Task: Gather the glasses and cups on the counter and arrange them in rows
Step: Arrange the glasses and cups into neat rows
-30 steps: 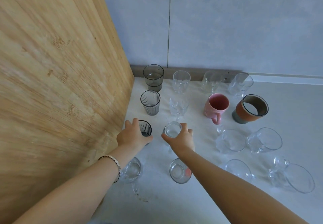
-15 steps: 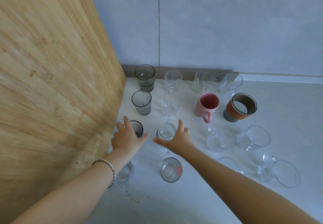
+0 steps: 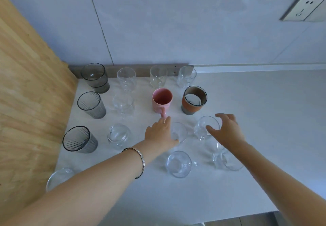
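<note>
Glasses and cups stand upright on the white table (image 3: pixel 264 129), in rows that start from the corner between the wooden panel (image 3: pixel 26 84) and the grey wall (image 3: pixel 176 23). Along the wall a smoky glass (image 3: pixel 94 77) heads a line of clear glasses (image 3: pixel 158 76). In front of them a ribbed grey glass (image 3: pixel 90 105), a low clear glass (image 3: pixel 123 105), the pink mug (image 3: pixel 162 99) and the brown cup (image 3: pixel 194 99) make the second row. The third begins with a second ribbed glass (image 3: pixel 79 139) and a round clear glass (image 3: pixel 119 136). My left hand (image 3: pixel 159 132), a bracelet (image 3: pixel 139 160) on its wrist, lies against the left side of a small clear cup (image 3: pixel 180 131) just below the pink mug's handle. Its fingers are nearly straight and the thumb reaches along the near rim, so the hand is not closed on the cup. My right hand (image 3: pixel 227 129) is spread wide around the handled cup (image 3: pixel 207 125) just beside it, thumb across the rim and fingers arched over the far side. I cannot tell whether it touches the glass. Nearer to me stand a front cup (image 3: pixel 179 164) and another cup (image 3: pixel 227 162) partly under my right forearm. A last glass (image 3: pixel 59 177) shows at the panel's edge behind my left arm.
</note>
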